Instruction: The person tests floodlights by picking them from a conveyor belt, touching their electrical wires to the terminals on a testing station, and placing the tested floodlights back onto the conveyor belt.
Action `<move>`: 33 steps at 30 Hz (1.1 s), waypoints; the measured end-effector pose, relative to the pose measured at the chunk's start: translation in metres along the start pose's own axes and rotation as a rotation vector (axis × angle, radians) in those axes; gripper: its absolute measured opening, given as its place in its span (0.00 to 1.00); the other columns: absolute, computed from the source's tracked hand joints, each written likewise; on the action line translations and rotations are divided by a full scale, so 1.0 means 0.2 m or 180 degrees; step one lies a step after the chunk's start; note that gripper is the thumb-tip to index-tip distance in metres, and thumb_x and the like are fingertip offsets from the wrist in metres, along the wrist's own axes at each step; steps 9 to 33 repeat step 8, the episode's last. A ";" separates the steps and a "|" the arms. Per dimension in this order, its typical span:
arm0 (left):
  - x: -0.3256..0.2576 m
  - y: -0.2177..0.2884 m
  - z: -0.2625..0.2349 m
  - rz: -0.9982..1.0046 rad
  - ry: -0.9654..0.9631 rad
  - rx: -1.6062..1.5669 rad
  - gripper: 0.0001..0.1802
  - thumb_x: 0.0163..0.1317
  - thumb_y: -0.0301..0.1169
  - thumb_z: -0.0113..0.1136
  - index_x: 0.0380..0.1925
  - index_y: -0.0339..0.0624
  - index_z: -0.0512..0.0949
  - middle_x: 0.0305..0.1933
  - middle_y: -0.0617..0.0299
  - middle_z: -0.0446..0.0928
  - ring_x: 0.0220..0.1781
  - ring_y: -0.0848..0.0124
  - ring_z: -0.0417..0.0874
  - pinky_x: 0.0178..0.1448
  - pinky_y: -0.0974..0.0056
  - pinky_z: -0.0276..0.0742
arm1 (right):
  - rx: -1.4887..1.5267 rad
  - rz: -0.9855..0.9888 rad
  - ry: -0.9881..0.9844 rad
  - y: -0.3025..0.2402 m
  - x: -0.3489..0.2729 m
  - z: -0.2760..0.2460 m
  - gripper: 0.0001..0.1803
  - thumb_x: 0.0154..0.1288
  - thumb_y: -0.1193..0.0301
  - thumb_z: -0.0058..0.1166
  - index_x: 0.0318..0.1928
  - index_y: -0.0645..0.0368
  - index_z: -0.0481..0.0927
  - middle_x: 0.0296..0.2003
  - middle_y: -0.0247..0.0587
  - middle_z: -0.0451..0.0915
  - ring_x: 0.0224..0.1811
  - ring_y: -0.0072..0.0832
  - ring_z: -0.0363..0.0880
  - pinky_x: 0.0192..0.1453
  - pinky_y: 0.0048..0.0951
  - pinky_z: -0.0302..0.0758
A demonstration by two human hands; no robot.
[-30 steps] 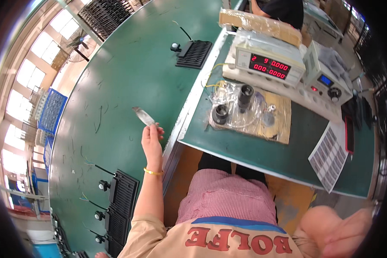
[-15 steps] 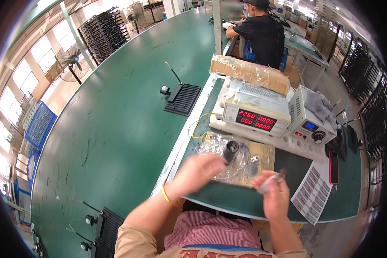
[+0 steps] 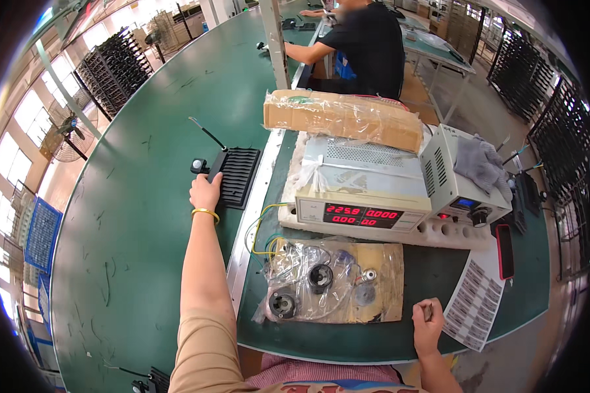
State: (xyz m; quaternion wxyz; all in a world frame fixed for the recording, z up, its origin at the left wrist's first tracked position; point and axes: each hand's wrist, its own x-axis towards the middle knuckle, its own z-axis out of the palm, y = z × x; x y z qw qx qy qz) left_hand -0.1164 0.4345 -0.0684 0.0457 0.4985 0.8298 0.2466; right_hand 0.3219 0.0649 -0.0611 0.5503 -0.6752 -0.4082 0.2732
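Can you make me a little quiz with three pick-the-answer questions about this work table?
1. Where is the person's left hand?
A. on the black ribbed flat part on the green belt
B. on the grey cloth
C. in the brown parcel

2. What colour are the lit digits on the grey metal meter box?
A. blue
B. red
C. green

3. What is the person's right hand doing?
A. lying flat and empty
B. pressing a knob
C. pinching a small slim grey object in its fingers

Answers: 1 A, the hand rests at that part's edge. 2 B, the display glows red. 3 C, the object sticks up from the closed fingers.
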 end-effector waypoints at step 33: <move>-0.35 -0.47 -0.34 0.0294 -0.0280 -0.1330 0.26 0.54 0.47 0.65 0.37 0.31 0.77 0.46 0.39 0.78 0.51 0.56 0.79 0.57 0.55 0.70 | 0.0216 0.0142 -0.0339 -0.01 0.00 -0.04 0.04 0.65 0.73 0.52 0.34 0.59 0.74 0.27 0.33 0.67 0.27 0.16 0.63 0.32 0.21 0.62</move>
